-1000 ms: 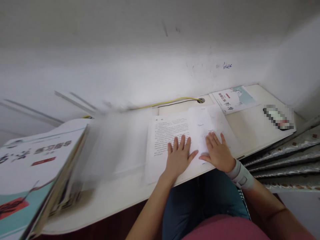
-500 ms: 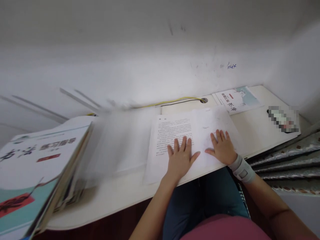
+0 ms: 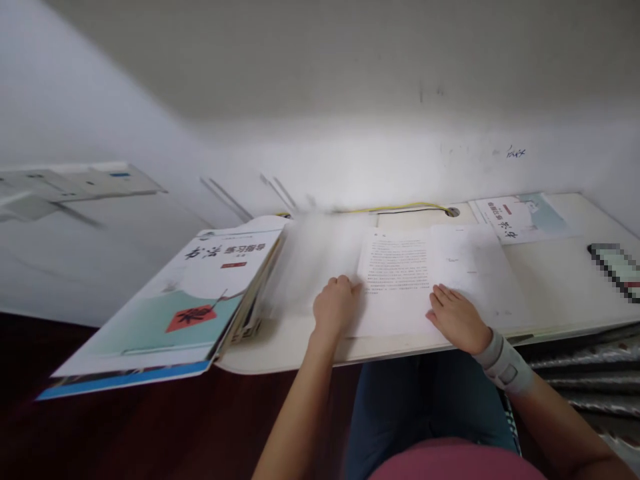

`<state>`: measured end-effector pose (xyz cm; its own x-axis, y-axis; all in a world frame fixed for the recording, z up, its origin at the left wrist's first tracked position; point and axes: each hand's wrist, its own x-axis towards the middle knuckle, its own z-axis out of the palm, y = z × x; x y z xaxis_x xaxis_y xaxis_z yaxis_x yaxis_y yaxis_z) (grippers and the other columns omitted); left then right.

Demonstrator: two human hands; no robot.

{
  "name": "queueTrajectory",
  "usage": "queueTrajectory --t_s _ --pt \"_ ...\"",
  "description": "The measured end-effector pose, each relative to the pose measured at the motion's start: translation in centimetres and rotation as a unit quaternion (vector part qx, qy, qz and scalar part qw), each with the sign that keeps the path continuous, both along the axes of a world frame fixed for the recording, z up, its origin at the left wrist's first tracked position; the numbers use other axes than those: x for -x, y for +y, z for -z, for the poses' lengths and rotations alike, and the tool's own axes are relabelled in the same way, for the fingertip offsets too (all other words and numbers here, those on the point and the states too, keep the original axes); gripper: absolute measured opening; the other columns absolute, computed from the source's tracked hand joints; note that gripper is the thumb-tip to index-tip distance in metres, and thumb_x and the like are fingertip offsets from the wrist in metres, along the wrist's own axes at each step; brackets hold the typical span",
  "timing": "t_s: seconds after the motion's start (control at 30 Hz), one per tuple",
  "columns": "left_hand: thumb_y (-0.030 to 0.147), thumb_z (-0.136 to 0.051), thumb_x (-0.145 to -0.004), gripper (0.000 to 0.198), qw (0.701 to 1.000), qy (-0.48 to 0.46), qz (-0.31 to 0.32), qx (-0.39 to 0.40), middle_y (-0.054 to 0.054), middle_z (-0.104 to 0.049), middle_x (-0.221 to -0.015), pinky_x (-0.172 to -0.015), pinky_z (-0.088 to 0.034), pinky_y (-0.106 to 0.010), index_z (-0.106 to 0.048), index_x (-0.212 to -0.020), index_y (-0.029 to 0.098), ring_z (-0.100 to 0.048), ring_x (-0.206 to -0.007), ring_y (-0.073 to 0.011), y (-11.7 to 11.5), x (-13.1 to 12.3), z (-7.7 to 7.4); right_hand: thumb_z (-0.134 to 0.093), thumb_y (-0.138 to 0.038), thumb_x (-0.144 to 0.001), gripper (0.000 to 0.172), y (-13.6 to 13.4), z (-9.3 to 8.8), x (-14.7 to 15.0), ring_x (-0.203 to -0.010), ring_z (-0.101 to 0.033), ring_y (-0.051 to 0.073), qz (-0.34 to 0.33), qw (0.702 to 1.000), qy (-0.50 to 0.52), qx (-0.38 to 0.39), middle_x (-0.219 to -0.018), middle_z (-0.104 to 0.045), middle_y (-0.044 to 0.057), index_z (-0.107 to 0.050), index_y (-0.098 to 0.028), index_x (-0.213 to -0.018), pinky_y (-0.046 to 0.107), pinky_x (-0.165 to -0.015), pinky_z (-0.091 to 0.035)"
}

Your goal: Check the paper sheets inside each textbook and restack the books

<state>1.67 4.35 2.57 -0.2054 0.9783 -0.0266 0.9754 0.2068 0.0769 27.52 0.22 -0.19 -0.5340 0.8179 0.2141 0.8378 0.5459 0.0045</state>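
Note:
A printed white sheet (image 3: 397,267) with rows of text lies on the desk, beside a mostly blank page (image 3: 465,257) on its right. My left hand (image 3: 336,307) is at the left border of the printed sheet, its fingers curled in and slightly blurred; whether paper is pinched in them is hidden. To its upper left are pale blank sheets (image 3: 310,260), smeared in the picture. Stretched out and lying flat, my right hand (image 3: 459,320) rests on the lower part of the pages, with a grey band around the wrist.
A stack of booklets (image 3: 175,300) overhangs the left end of the white desk (image 3: 550,280). Another booklet (image 3: 525,217) lies at the back right, with a pixelated phone-like item (image 3: 617,270) nearer the right edge. A yellow cable (image 3: 400,205) runs to a hole by the wall.
My left hand has gone from spread flat on the text to curled at the sheet's left border. The right hand's fingers have come closer together. The view has swung left.

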Motion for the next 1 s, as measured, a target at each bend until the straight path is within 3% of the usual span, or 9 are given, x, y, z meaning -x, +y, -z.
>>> queueTrajectory --t_s 0.2,0.4,0.53,0.63,0.73,0.8,0.87,0.93,1.0 --pt "0.036 -0.038 -0.087 0.031 0.992 -0.127 -0.016 0.014 -0.011 -0.068 -0.099 -0.078 -0.046 -0.032 -0.060 -0.096 0.017 -0.063 -0.095 -0.0247 1.2 1.2 0.4 -0.051 -0.029 -0.088 0.041 0.0 1.2 -0.4 -0.123 -0.048 0.029 -0.009 1.000 -0.003 -0.025 -0.129 -0.053 0.023 -0.055 -0.003 -0.120 0.041 -0.102 -0.041" --pt "0.042 -0.052 -0.079 0.049 0.986 -0.164 -0.040 0.008 -0.017 -0.063 -0.111 -0.079 -0.044 -0.034 -0.051 -0.116 0.010 -0.061 -0.102 -0.0280 2.6 1.1 -0.1 -0.051 -0.030 -0.088 0.042 -0.3 1.4 0.2 -0.123 -0.048 0.030 0.012 0.999 -0.007 -0.032 -0.130 -0.053 0.024 -0.056 -0.004 -0.120 0.043 -0.100 -0.043" --pt "0.037 -0.064 -0.068 0.027 0.965 -0.260 -0.033 0.011 -0.012 -0.068 -0.083 -0.073 -0.043 -0.032 -0.059 -0.083 0.015 -0.062 -0.088 -0.0270 3.2 0.9 -0.4 -0.051 -0.030 -0.088 0.043 -0.4 1.4 0.2 -0.124 -0.047 0.031 0.018 1.000 0.005 -0.021 -0.129 -0.052 0.025 -0.056 -0.001 -0.120 0.042 -0.101 -0.042" --pt "0.035 -0.054 -0.076 0.023 0.946 -0.324 -0.015 -0.023 -0.004 -0.060 -0.060 -0.065 -0.042 -0.028 -0.051 -0.061 0.018 -0.060 -0.069 -0.0190 3.6 0.1 -1.9 -0.048 -0.036 -0.090 0.047 0.1 0.5 -0.1 -0.125 -0.046 0.031 0.002 0.997 0.075 0.033 -0.129 -0.052 0.025 -0.055 -0.002 -0.121 0.044 -0.103 -0.039" --pt "0.043 -0.053 -0.077 0.029 0.853 -0.517 0.032 -0.065 0.001 -0.056 -0.058 -0.061 -0.043 -0.024 -0.049 -0.063 0.018 -0.056 -0.059 -0.0124 4.3 -3.1 -5.2 -0.039 -0.052 -0.090 0.060 1.6 -2.0 -0.6 -0.126 -0.045 0.028 -0.037 0.955 0.259 0.138 -0.135 -0.049 0.020 -0.046 -0.010 -0.132 0.048 -0.104 -0.037" --pt "0.043 -0.065 -0.069 0.029 0.711 -0.692 0.093 -0.081 0.001 -0.060 -0.070 -0.068 -0.046 -0.026 -0.051 -0.069 0.017 -0.058 -0.067 -0.0120 4.9 -6.6 -7.9 -0.028 -0.061 -0.090 0.066 3.0 -4.4 -1.5 -0.123 -0.049 0.025 -0.059 0.868 0.434 0.236 -0.138 -0.048 0.014 -0.039 -0.018 -0.139 0.046 -0.103 -0.038" --pt "0.041 -0.071 -0.065 0.032 0.613 -0.775 0.149 -0.037 0.000 -0.061 -0.079 -0.075 -0.049 -0.031 -0.052 -0.073 0.017 -0.061 -0.076 -0.0144 5.5 -10.5 -10.1 -0.016 -0.066 -0.088 0.070 4.6 -6.8 -3.1 -0.119 -0.053 0.024 -0.062 0.755 0.576 0.307 -0.133 -0.053 0.010 -0.037 -0.023 -0.140 0.046 -0.103 -0.039" --pt "0.039 -0.072 -0.066 0.031 0.559 -0.812 0.170 -0.003 0.000 -0.061 -0.082 -0.078 -0.050 -0.035 -0.051 -0.074 0.016 -0.061 -0.082 -0.0160 5.8 -13.9 -11.4 -0.004 -0.071 -0.085 0.080 5.8 -8.3 -5.6 -0.119 -0.052 0.025 -0.045 0.712 0.625 0.316 -0.128 -0.058 0.008 -0.043 -0.022 -0.136 0.045 -0.102 -0.039" --pt "0.037 -0.071 -0.068 0.029 0.540 -0.824 0.172 0.002 -0.001 -0.061 -0.084 -0.079 -0.050 -0.037 -0.051 -0.074 0.016 -0.062 -0.085 -0.0168 5.7 -15.5 -11.6 -0.009 -0.074 -0.083 0.083 6.5 -8.4 -8.4 -0.117 -0.054 0.027 0.015 0.648 0.677 0.349 -0.118 -0.064 0.011 -0.053 -0.018 -0.126 0.045 -0.099 -0.042"
